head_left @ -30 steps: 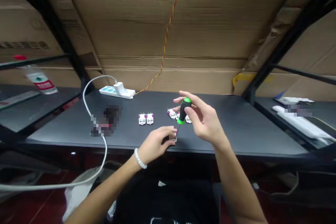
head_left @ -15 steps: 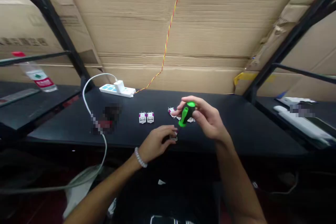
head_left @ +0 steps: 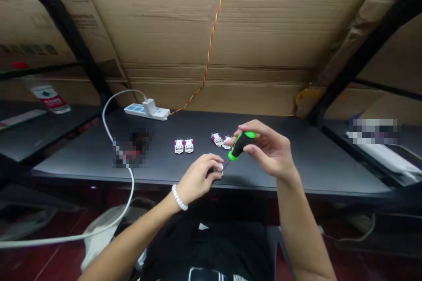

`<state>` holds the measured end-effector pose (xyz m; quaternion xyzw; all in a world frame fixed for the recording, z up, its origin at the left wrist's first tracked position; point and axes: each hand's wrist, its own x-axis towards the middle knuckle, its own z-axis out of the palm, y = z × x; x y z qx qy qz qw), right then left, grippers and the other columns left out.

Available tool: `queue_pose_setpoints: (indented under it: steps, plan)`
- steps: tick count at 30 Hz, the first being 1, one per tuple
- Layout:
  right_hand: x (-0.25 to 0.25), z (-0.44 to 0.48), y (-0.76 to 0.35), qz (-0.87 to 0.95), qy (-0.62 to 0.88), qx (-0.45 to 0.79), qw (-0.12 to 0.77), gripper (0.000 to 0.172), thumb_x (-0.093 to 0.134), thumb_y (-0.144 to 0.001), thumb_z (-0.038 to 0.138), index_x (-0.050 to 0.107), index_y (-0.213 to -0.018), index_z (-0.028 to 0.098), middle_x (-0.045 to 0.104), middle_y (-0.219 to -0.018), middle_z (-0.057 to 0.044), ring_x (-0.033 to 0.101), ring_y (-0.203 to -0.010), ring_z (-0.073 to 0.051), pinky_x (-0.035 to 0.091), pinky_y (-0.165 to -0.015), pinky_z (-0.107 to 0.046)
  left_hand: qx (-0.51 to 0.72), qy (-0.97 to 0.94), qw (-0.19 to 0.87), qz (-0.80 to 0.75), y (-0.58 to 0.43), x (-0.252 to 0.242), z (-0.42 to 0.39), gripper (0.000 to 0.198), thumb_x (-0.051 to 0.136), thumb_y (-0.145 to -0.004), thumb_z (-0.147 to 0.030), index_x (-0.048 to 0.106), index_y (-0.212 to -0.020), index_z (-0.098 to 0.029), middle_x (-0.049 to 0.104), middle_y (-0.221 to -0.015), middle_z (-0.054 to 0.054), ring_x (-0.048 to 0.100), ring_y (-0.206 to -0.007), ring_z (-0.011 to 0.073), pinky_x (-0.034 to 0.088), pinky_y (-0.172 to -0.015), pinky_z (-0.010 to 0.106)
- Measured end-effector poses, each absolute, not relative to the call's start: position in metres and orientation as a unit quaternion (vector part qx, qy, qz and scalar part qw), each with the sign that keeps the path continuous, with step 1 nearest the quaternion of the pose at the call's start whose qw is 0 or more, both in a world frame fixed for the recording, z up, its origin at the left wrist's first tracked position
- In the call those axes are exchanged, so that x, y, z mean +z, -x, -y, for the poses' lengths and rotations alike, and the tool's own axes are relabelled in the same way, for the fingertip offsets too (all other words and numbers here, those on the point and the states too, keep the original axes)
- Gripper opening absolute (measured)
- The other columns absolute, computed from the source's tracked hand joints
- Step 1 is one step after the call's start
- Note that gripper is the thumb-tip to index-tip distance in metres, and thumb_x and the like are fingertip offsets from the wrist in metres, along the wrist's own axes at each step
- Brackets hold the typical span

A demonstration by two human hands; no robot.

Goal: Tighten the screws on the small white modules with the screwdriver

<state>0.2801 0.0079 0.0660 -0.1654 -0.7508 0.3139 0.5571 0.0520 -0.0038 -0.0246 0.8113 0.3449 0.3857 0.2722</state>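
Observation:
My left hand (head_left: pixel 201 173), with a beaded bracelet at the wrist, is closed on a small white part (head_left: pixel 220 169) at the table's front edge; the fingers cover most of it. In my right hand (head_left: pixel 268 145) is a green and black screwdriver (head_left: pixel 243 144), tilted, its thin shaft slanting down left to the white part. Whether the tip sits in a screw is too small to tell. Two white and purple electrical modules (head_left: pixel 183 145) stand side by side left of centre. Behind the screwdriver lie more such modules (head_left: pixel 216 139), partly hidden by my right fingers.
A white power strip (head_left: pixel 147 111) with a plugged-in adapter lies at the back left, its white cable (head_left: pixel 104 118) looping over the front edge. A twisted red-yellow wire (head_left: pixel 208 55) hangs before the cardboard wall. Black shelf posts flank the table (head_left: pixel 316 162). A bottle (head_left: pixel 51 99) stands left.
The screwdriver's handle has tipped to the right, and my right hand has shifted right with it. More of the modules behind now shows. My left hand stays on the white part.

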Motion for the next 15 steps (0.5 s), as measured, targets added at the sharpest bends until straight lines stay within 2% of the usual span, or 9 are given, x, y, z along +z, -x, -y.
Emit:
queue_pose_setpoints:
  steps: [10, 15]
  plan:
    - [0.073, -0.004, -0.271, 0.775, 0.232, 0.175, 0.561, 0.04, 0.091, -0.087, 0.028, 0.079, -0.125, 0.033, 0.071, -0.106, -0.004, 0.069, -0.087, -0.018, 0.064, -0.067, -0.029, 0.374, -0.821, 0.26, -0.344, -0.053, -0.023, 0.005, 0.01, 0.069, -0.097, -0.011, 0.07, -0.095, -0.021, 0.076, -0.119, 0.009, 0.07, -0.113, 0.026, 0.056, -0.105, 0.043]
    - [0.074, -0.009, -0.256, 0.785, 0.263, 0.104, 0.552, 0.044, 0.081, -0.096, 0.035, 0.073, -0.139, 0.033, 0.069, -0.099, -0.003, 0.058, -0.069, -0.013, 0.056, -0.06, -0.028, 0.367, -0.803, 0.274, -0.382, -0.05, -0.023, 0.004, 0.02, 0.078, -0.093, -0.014, 0.07, -0.109, -0.021, 0.077, -0.114, 0.006, 0.071, -0.104, 0.0238, 0.058, -0.098, 0.038]
